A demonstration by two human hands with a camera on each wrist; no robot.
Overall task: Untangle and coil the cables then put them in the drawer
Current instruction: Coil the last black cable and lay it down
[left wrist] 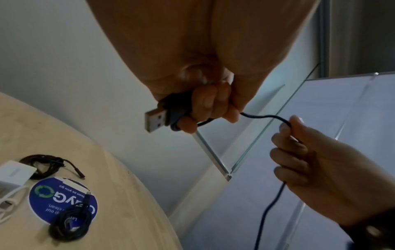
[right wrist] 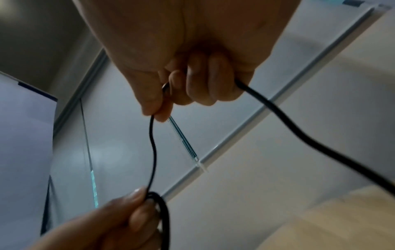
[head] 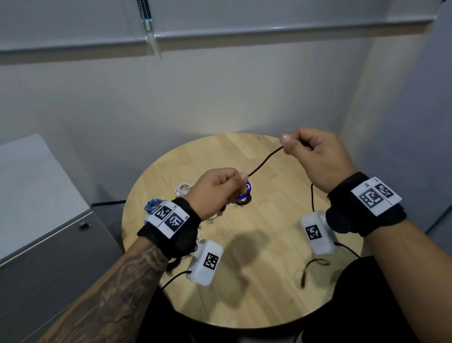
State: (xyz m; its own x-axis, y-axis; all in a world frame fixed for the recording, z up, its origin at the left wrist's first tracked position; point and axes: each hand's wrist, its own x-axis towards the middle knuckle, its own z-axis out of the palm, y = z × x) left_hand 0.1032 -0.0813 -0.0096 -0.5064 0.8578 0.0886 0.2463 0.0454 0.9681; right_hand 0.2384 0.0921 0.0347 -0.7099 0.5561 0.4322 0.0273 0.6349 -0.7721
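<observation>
A black USB cable (head: 266,160) stretches between both hands above the round wooden table (head: 270,297). My left hand (head: 220,188) grips its USB plug (left wrist: 157,121) end with a small loop of cable (right wrist: 162,211) under the fingers. My right hand (head: 307,151) pinches the cable (right wrist: 152,152) further along between thumb and forefinger, and the rest runs through the fist and hangs down (head: 313,199) to the table, its free end (head: 307,270) lying near the front right edge.
On the table lie a blue round sticker (left wrist: 62,199), two coiled black cables (left wrist: 70,223) (left wrist: 42,165), a white charger with white cable (left wrist: 12,175) and a blue cable (head: 153,205). A grey drawer cabinet (head: 35,240) stands at the left, drawers closed.
</observation>
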